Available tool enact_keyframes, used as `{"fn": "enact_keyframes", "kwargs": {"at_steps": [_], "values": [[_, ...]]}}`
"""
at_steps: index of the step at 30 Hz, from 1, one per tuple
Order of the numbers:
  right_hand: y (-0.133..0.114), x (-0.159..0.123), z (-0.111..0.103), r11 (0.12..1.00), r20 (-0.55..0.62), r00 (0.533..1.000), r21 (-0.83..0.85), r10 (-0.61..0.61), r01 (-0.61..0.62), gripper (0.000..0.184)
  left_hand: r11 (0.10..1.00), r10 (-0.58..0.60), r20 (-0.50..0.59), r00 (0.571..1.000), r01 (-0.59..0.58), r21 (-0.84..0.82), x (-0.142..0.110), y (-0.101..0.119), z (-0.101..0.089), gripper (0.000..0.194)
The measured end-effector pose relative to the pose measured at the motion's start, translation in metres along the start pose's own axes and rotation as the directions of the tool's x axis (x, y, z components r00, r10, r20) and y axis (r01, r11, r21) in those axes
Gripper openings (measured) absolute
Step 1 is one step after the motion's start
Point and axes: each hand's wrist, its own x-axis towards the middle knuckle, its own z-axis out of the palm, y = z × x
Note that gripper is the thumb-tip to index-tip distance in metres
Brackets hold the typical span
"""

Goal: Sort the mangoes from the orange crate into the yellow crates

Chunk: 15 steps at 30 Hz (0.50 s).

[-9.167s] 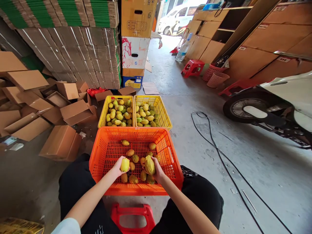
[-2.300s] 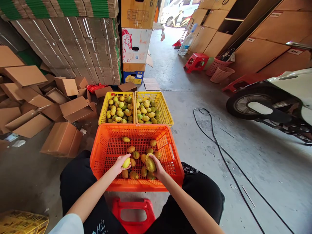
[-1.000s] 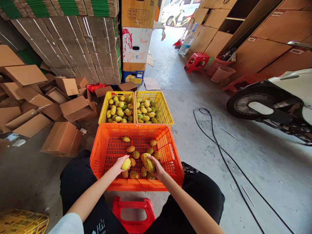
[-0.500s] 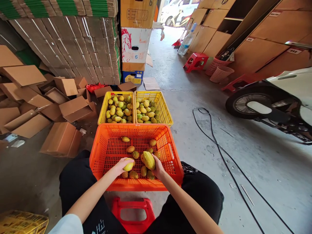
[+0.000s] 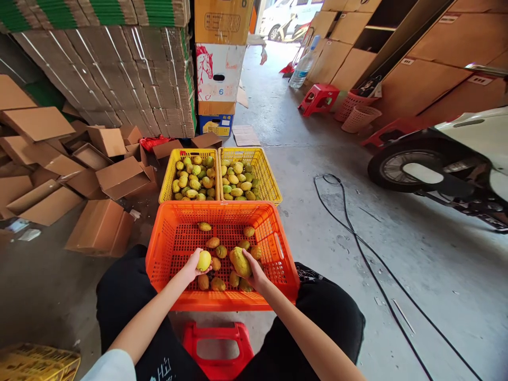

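An orange plastic crate (image 5: pixel 273 248) stands on the floor between my knees, with several yellow-green fruits (image 5: pixel 213 243) loose on its bottom. My left hand (image 5: pixel 193 267) is closed round a small round yellow fruit (image 5: pixel 204 260), held just above the others. My right hand (image 5: pixel 254 271) grips a larger, elongated yellow-green fruit (image 5: pixel 240 262) beside it. Both hands hover inside the crate near its front wall.
Two yellow baskets (image 5: pixel 168 180) (image 5: pixel 269 180) full of fruit stand side by side just beyond the crate. Cardboard boxes (image 5: pixel 101 228) litter the floor at left before stacked flat cartons (image 5: pixel 119 74). A black cable (image 5: pixel 349 233) and scooter wheel (image 5: pixel 400 172) lie right. A red stool (image 5: pixel 216 349) is under me.
My left hand has lifted and turned its small fruit a little since half a second ago. My right hand has tilted the long fruit slightly. Nothing was let go.
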Motion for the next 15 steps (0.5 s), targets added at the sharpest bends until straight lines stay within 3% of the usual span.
{"fn": "enact_keyframes", "kwargs": {"at_steps": [7, 12, 15], "values": [[0.005, 0.011, -0.003, 0.999, 0.005, 1.000, 0.041, 0.015, -0.016, 0.045, 0.999, -0.034, 0.040, 0.999, 0.033, 0.010, 0.012, -0.009, -0.004, 0.031], [0.005, 0.008, -0.002, 1.000, -0.119, 0.993, 0.007, -0.009, 0.010, 0.035, 1.000, -0.024, 0.024, 0.999, 0.025, -0.011, 0.018, -0.012, -0.006, 0.028], [0.002, 0.004, -0.003, 0.999, -0.119, 0.993, -0.037, 0.011, -0.015, 0.036, 0.999, 0.022, 0.037, 0.999, -0.023, 0.025, 0.016, -0.013, -0.004, 0.025]]}}
